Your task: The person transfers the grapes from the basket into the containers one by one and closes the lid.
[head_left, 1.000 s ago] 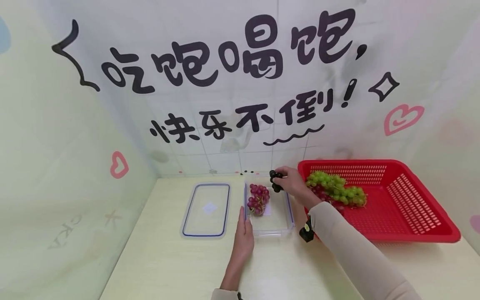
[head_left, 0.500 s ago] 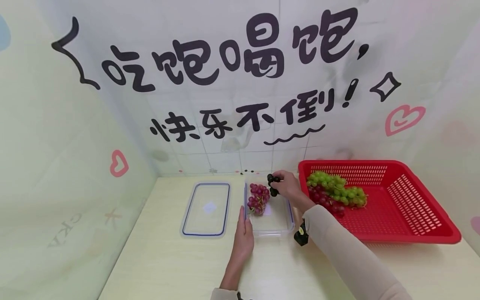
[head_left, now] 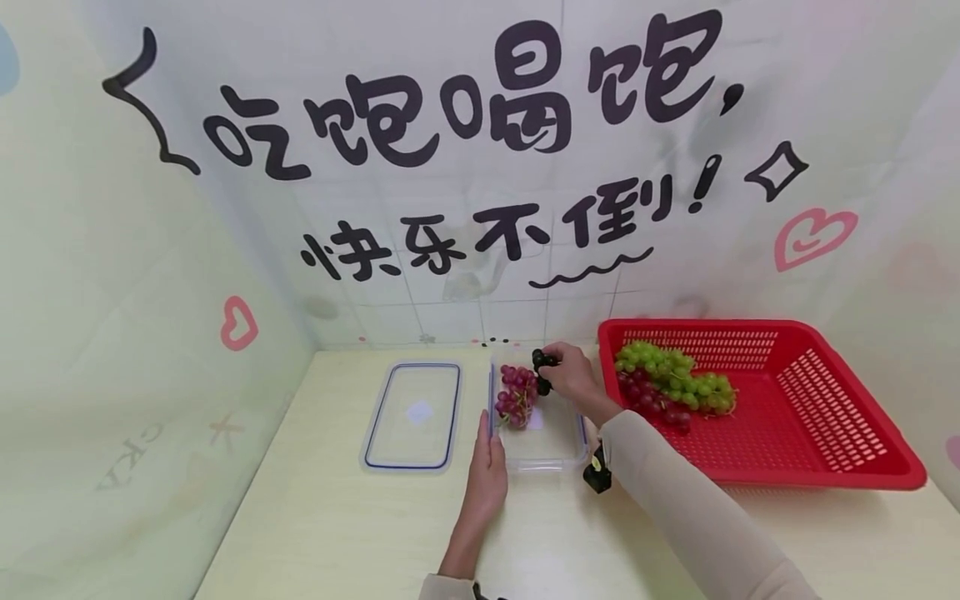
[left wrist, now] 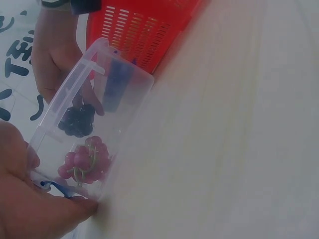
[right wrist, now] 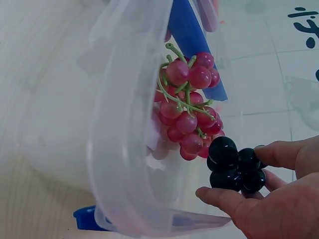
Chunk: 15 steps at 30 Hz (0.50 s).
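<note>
Frame centre: black grapes (head_left: 542, 377) beside red grapes (head_left: 516, 398), over or in clear box (head_left: 547, 463) | right hand (head_left: 573, 379) pinches them, left hand (head_left: 487, 483) holds box's side | look light, firm, slick; I'd grip mid-cluster

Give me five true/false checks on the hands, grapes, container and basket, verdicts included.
1. The right hand holds dark grapes. True.
2. The left hand is inside the red basket. False: it is at the near left corner of the clear container, touching it.
3. A bunch of red grapes lies in the clear container. True.
4. The lid is on the clear container. False: it lies on the table, to the container's left.
5. The red basket holds only green grapes. False: another red bunch lies in it too.
</note>
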{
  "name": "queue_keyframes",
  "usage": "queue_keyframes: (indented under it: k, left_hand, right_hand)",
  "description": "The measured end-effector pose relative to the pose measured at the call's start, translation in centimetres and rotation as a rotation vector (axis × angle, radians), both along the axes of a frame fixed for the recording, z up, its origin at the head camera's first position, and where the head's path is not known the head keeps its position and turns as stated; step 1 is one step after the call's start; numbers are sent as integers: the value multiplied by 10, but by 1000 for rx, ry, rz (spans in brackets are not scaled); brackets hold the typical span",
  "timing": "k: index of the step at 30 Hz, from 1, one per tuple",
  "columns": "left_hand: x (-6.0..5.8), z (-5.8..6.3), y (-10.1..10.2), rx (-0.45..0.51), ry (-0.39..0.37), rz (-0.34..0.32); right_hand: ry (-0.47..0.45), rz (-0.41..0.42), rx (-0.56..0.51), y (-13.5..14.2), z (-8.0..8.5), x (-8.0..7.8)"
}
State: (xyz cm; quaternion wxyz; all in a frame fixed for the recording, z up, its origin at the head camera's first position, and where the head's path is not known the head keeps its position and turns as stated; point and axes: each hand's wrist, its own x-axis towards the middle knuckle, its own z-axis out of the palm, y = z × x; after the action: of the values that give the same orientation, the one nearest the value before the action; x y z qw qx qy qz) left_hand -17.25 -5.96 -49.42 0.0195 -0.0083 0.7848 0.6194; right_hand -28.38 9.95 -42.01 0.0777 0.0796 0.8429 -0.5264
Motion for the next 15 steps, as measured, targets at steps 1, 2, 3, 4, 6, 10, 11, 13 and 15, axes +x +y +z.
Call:
queue_keyframes:
  k: [1, 2, 3, 4, 6, 10, 11, 13, 15]
  left_hand:
    - [0, 0, 0, 0, 0, -1]
    - [0, 0, 0, 1, -2, -2]
    - [0, 0, 0, 1, -3, -3]
    - [0, 0, 1, 2, -3, -4]
    - [0, 0, 1, 5, -1, -6]
    - [-1, 0, 1, 5, 4, -6]
    - [-1, 0, 1, 4, 4, -6]
    - [-1, -1, 0, -2, 5, -6]
    - [-1, -1, 0, -7, 4, -6]
  right_hand:
    - [6, -2, 10, -1, 0, 0]
    - [13, -3, 17, -1, 0, 1]
    - [22, 0, 31, -1, 1, 1]
    - [28, 4, 47, -1, 1, 2]
    - [34, 11, 65, -1, 1, 2]
    - [39, 21, 78, 0, 1, 1]
    - [37, 21, 77, 1, 1, 1]
    - [40, 20, 79, 1, 1, 0]
    - [41, 16, 77, 2, 1, 0]
